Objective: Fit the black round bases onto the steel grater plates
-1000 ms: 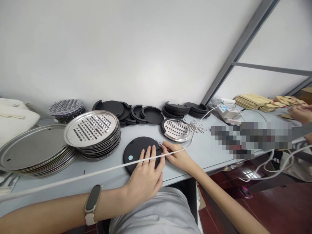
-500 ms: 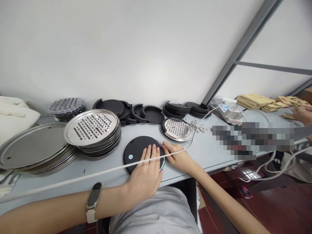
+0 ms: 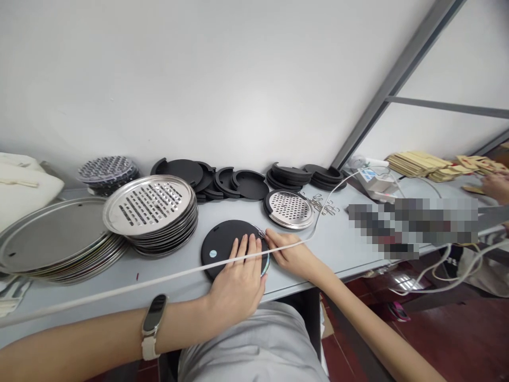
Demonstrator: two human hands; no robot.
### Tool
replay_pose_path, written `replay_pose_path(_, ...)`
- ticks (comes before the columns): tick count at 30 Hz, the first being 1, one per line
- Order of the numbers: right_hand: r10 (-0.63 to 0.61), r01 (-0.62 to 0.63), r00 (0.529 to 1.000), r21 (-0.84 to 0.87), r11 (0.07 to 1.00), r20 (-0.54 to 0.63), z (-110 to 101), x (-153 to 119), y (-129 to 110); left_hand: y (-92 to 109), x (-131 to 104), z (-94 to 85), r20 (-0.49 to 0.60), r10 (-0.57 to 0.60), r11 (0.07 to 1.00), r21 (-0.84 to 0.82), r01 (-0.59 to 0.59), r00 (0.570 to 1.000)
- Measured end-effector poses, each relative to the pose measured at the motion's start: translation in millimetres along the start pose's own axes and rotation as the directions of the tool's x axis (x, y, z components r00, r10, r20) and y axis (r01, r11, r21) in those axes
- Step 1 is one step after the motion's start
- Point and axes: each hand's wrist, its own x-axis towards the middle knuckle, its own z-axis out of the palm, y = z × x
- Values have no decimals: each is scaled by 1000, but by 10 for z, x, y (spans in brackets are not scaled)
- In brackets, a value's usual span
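A round black disc (image 3: pixel 222 239) with a small pale blue sticker lies face-down on the table in front of me. My left hand (image 3: pixel 240 278) rests flat on its right half, fingers stretched out. At the disc's right edge my right hand (image 3: pixel 288 254) is closed in a pinch on a small metal wire clip (image 3: pixel 261 233), mostly hidden by the fingertips. A shiny rim shows under the disc's lower right edge. Behind my right hand, a round metal grater plate (image 3: pixel 290 208) sits in a black holder, with several loose wire clips (image 3: pixel 324 204) beside it.
Stacks of slotted metal plates (image 3: pixel 149 204) and plain metal plates (image 3: pixel 51 233) stand at the left. Black round holders (image 3: pixel 250 184) line the wall. A white cable (image 3: pixel 159 285) crosses above the table before my hands. At far right, a co-worker's hand (image 3: pixel 497 185) is near yellowish flat pieces (image 3: pixel 417 163).
Both hands keep nearly the same place on the disc and clip. The view has shifted very slightly.
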Motion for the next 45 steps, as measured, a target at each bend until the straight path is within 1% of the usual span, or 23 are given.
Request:
replay_pose_path(5, -10, 11, 1000, -24, 1000, 13, 14, -7, 10, -7, 10, -3, 10, 3, 1000, -21, -2, 1000)
replay_pose_path(12, -28, 30, 999, -105, 994, 23, 31, -17, 16, -3, 9, 3, 6, 0, 1000, -28, 0, 1000)
replay_pose_path(17, -31, 36, 999, -154, 987, 33, 28, -4, -14, 7, 8, 14, -1, -4, 1000, -5, 4, 1000)
replay_pose_path(23, -31, 39, 998, -174, 984, 50, 26, 8, -23, 16, 9, -6, 20, -3, 1000, 19, 3, 1000)
replay_pose_path(33, -44, 45, 999, -203, 978, 9, 20, -5, -55, 38, 1, 10, 5, -58, 998, 21, 58, 998)
replay_pose_path(39, -50, 49, 999, -218, 975, -2, 7, -14, -104, 49, -3, 26, -5, -66, 997, 28, 66, 998)
replay_pose_path(45, -67, 53, 997, -246, 968, -50, 12, -40, -108, 41, -2, 23, -7, -55, 998, 27, 56, 998)
